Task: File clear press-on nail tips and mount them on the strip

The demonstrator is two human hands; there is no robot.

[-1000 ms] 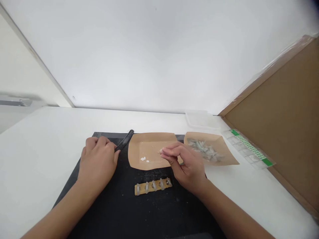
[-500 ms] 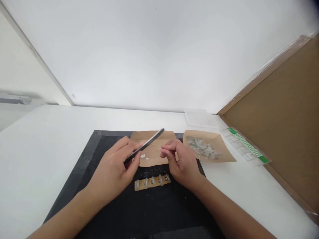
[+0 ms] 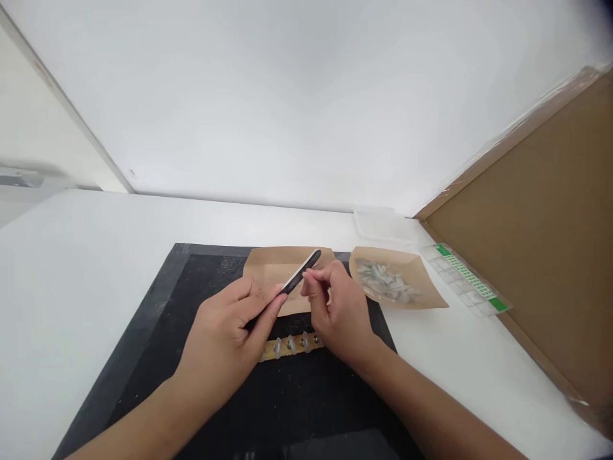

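My left hand [image 3: 230, 326] is closed around the lower end of a slim black nail file [image 3: 299, 275] with a pale edge, tilted up to the right. Thumb and fingertips of my right hand [image 3: 340, 310] are pinched close beside the file's upper part; whatever they hold is too small to make out. Below the hands, a narrow yellowish strip [image 3: 283, 348] carries several upright clear pieces and shiny round bits, its ends partly covered by my hands. Behind the file lies a brown paper sheet [image 3: 268, 257], partly hidden.
A second brown paper [image 3: 433, 295] at the right holds a heap of translucent nail tips [image 3: 387, 281]. Further right lies a clear compartment case [image 3: 469, 281] with a green label. A clear plastic lid [image 3: 383, 223] sits at the back. A black mat [image 3: 287, 409] covers the white table [image 3: 110, 236].
The nail file has swung steeper, and its upper part is now close to my right fingertips. My left hand moved slightly right, and the two hands are closer together. The view shifted a little.
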